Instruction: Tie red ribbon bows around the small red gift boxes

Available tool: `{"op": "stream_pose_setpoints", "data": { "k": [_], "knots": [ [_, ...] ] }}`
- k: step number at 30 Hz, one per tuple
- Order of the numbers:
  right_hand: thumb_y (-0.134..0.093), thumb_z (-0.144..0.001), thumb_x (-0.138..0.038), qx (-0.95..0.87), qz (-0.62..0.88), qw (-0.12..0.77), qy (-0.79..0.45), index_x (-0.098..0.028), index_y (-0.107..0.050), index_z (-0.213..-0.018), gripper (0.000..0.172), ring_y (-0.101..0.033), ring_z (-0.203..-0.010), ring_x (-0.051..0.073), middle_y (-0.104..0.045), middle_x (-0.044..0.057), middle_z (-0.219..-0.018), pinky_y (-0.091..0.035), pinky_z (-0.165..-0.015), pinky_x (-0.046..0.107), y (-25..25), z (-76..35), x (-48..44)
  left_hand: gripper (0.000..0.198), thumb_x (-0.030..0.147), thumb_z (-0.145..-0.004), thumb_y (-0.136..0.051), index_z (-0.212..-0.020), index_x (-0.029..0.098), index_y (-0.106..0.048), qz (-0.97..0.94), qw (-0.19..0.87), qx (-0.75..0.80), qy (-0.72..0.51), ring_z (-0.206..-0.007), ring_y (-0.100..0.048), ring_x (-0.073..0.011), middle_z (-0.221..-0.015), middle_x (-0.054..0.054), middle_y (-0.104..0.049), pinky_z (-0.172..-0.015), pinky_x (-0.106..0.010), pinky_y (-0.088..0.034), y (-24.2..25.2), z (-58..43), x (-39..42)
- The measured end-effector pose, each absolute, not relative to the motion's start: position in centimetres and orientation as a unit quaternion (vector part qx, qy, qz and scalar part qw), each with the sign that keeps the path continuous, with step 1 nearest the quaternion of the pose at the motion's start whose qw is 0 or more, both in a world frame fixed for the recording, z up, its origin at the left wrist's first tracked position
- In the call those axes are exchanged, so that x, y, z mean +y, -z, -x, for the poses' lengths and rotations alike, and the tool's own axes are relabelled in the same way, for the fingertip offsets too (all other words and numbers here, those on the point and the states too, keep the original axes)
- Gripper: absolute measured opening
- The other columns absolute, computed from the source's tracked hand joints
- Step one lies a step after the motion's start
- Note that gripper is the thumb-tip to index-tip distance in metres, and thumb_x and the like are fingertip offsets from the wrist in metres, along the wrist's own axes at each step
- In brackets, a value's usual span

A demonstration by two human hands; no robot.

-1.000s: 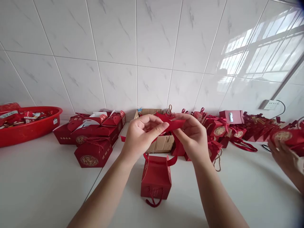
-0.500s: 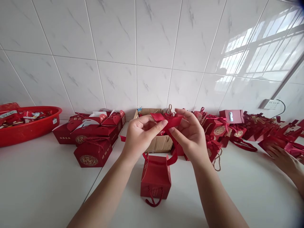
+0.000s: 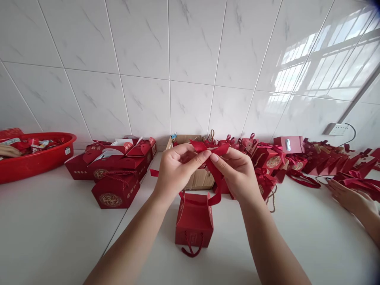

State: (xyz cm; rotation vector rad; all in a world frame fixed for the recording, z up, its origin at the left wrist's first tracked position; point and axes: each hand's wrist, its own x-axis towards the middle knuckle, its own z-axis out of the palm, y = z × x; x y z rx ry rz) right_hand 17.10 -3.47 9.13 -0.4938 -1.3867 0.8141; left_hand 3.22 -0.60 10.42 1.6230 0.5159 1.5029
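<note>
Both my hands pinch one red ribbon above a small red gift box. My left hand holds it between thumb and fingers, and my right hand grips it close by, the thumb tips nearly touching. The ribbon crosses or folds between the fingertips; whether it is knotted there I cannot tell. Its lower part runs down to the top of the box, which stands on the white table with a twisted cord handle hanging at its front.
Several red boxes stand at left, beside a red basin of packets with another person's hand in it. A cardboard box lies behind my hands. Ribboned boxes line the right, where another person's hand rests near a box.
My right fingers have closed in on the ribbon, bringing both thumbs nearer together. A hand has appeared in the basin at left. The other person's hand at right has shifted.
</note>
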Motion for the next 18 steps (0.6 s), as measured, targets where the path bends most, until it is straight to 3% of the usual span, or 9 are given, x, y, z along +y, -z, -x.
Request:
{"op": "stream_pose_setpoints", "data": {
  "k": [6,10,18],
  "knots": [
    [-0.062,-0.085,-0.019,-0.612,0.209,0.667,-0.37,-0.025,-0.071,-0.091,0.012,-0.066,-0.089,0.016,-0.071,0.001,-0.092,-0.055,-0.083,0.03,-8.9,-17.5,-3.0,0.016,0.028,-0.079,-0.068,-0.092,0.018,-0.068,-0.72,0.444,0.193,-0.498,-0.086,-0.064,-0.0155,-0.091,-0.004,-0.07,-0.079,-0.026,-0.051,-11.0,-2.2,-0.5],
    [-0.06,-0.086,-0.021,-0.662,0.244,0.643,-0.299,-0.023,-0.07,-0.09,0.011,-0.064,-0.084,0.015,-0.069,0.002,-0.087,-0.054,-0.077,0.03,-9.2,-18.3,-3.2,0.017,0.022,-0.079,-0.066,-0.095,0.018,-0.064,-0.755,0.439,0.219,-0.435,-0.089,-0.064,-0.017,-0.094,-0.004,-0.068,-0.082,-0.029,-0.05,-11.5,-1.3,-0.3],
    [-0.052,-0.089,-0.016,-0.843,0.288,0.445,-0.091,-0.021,-0.066,-0.09,0.015,-0.059,-0.089,0.018,-0.059,0.006,-0.094,-0.052,-0.078,0.034,-10.0,-20.0,-4.1,0.008,0.021,-0.082,-0.055,-0.086,0.02,-0.063,-0.79,0.365,0.294,-0.395,-0.073,-0.062,-0.0149,-0.082,-0.003,-0.067,-0.06,-0.024,-0.046,-11.3,-0.7,0.0]
  ]
}}
